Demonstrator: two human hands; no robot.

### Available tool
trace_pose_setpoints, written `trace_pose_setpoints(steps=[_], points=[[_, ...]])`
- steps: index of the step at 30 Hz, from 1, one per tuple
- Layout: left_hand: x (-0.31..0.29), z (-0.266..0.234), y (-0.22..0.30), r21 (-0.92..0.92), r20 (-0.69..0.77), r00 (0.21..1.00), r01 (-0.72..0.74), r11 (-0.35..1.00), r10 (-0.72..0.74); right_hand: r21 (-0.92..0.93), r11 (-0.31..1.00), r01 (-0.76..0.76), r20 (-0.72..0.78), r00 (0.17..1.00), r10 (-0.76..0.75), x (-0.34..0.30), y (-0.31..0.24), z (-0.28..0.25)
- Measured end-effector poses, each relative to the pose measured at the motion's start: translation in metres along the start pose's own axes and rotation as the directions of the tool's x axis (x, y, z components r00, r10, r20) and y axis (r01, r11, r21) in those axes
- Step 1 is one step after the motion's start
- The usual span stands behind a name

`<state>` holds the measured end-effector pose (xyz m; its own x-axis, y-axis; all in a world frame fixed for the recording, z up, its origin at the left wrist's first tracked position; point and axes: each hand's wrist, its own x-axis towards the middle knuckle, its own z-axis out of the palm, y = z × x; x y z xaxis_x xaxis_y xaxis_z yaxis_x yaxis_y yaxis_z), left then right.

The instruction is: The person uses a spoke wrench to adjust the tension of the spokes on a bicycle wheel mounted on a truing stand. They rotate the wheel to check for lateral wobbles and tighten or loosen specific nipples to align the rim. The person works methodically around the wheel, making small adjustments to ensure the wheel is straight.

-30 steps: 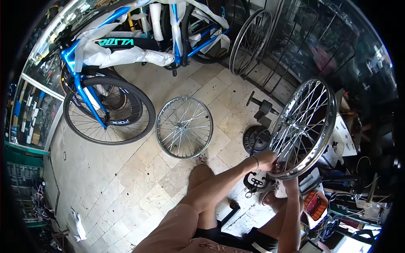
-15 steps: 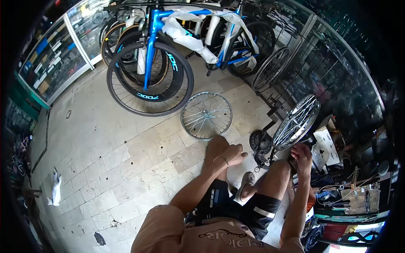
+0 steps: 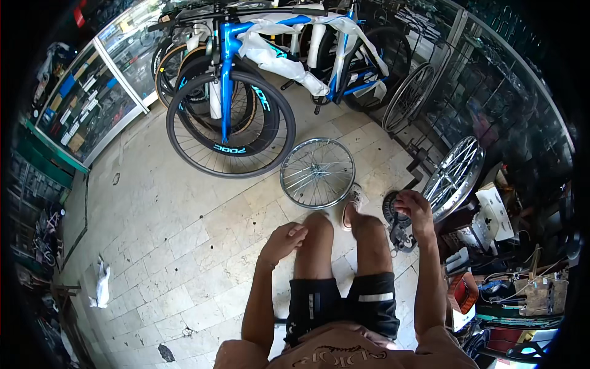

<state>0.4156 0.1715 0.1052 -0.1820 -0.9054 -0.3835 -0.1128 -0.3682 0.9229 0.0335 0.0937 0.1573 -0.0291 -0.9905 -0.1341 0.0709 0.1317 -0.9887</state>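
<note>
My left hand [image 3: 284, 244] is curled beside my left knee, with nothing visible in it. Level with the right side of my right knee, my right hand [image 3: 415, 211] is raised, its fingers bent together; whatever they might hold is hidden. Just right of that hand, a bare spoked wheel [image 3: 453, 175] is tilted upright on a dark metal stand [image 3: 424, 161], and the hand overlaps its lower left edge in view, though I cannot tell if they touch. A second bare spoked wheel rim [image 3: 318, 203] lies flat on the tiles ahead of my feet.
A blue bicycle [image 3: 226, 92], partly wrapped in white, stands ahead. Another wheel [image 3: 408, 98] leans by the glass case at right. A round black base [image 3: 393, 208] sits near my right foot. Parts and a white box [image 3: 495, 212] crowd the right; a white cloth [image 3: 101, 284] lies left.
My left hand has moved left and back from above my knee. My right hand has shifted forward and left. My legs now extend side by side, one shoe near the flat wheel. The view has shifted.
</note>
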Motion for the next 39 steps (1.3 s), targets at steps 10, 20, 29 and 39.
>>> trace_pose_setpoints(steps=[10, 20, 29, 39], points=[[0.269, -0.046, -0.054, 0.008, -0.084, 0.975, 0.208, 0.978, -0.207, 0.226, 0.915, -0.335, -0.179, 0.909, 0.377, 0.280, 0.205, 0.002], [0.585, -0.034, -0.087, 0.090, -0.191, 0.982, 0.027, 0.996, -0.009, -0.222, 0.897, -0.382, -0.090, 0.924, 0.371, 0.485, 0.366, 0.005], [0.842, -0.041, -0.102, 0.845, 0.135, 0.893, -0.330, 0.420, 0.430, -0.768, 0.626, -0.137, -0.210, 0.977, -0.044, 0.641, 0.421, 0.030], [1.068, -0.065, -0.115, 0.944, 0.224, 0.506, -0.326, -0.056, 0.833, -0.957, 0.272, 0.100, 0.109, 0.994, 0.020, 0.677, 0.449, 0.035]])
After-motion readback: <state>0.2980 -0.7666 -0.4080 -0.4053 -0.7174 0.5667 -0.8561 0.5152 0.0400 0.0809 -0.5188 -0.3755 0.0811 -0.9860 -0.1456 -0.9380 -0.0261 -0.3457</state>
